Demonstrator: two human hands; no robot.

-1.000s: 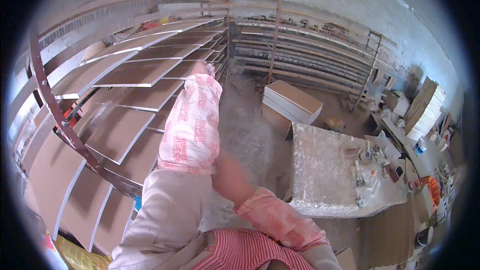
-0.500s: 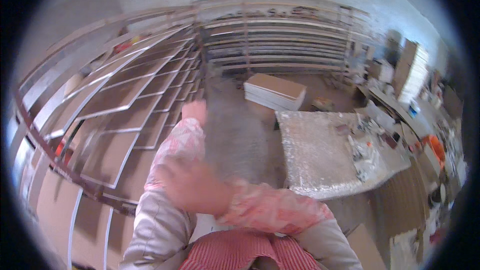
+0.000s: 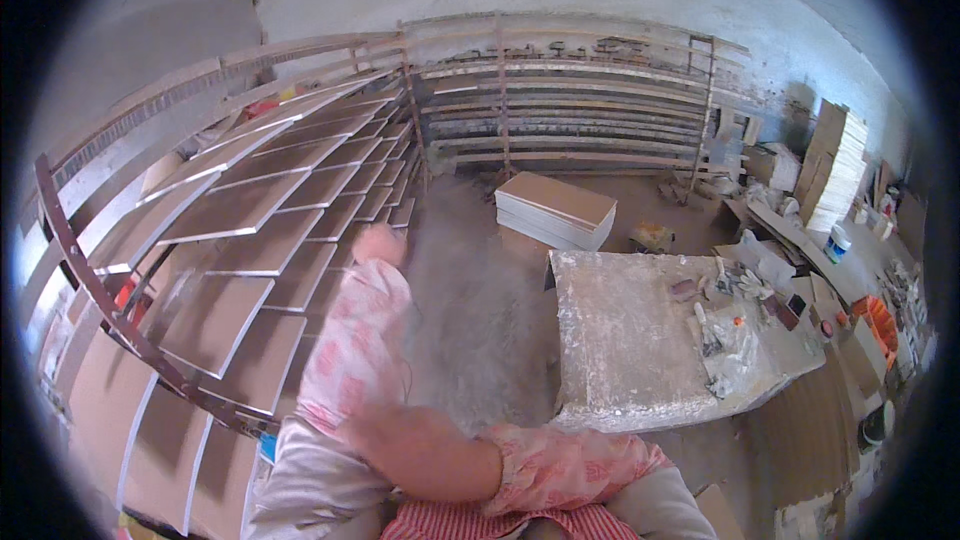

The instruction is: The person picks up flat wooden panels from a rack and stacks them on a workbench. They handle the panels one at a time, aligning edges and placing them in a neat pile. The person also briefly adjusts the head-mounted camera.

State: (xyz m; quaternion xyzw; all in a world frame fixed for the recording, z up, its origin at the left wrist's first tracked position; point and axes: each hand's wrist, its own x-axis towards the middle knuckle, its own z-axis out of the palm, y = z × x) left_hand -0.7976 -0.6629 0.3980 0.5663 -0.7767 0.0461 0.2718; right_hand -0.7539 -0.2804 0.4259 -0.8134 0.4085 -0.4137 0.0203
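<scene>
My left arm reaches forward, covered by a pink-and-white patterned sleeve cover [image 3: 355, 345]. Beyond its cuff, my left hand [image 3: 379, 245] looks rounded like a fist, with nothing visible in it. My right hand [image 3: 425, 452] crosses in front of my body and lies at the lower part of that sleeve cover, close to the left elbow. Motion smears its fingers, so I cannot tell whether they grip the cloth. A matching sleeve cover [image 3: 575, 465] is on my right forearm. Left of my left hand, brown panels with white edges [image 3: 235, 205] lie in overlapping tiers on a rack.
The rack's curved reddish frame [image 3: 95, 280] stands close on my left. Ahead, a stack of brown-topped white boards [image 3: 555, 215] sits on the floor before a slatted rack [image 3: 600, 130]. A dusty worktable [image 3: 630, 330] at right carries tools and plastic. Beyond it is an orange basket [image 3: 875, 328].
My right hand has slid down the left sleeve toward the elbow. The view has tilted up, so the surroundings sit lower in the picture. My left arm stays stretched forward.
</scene>
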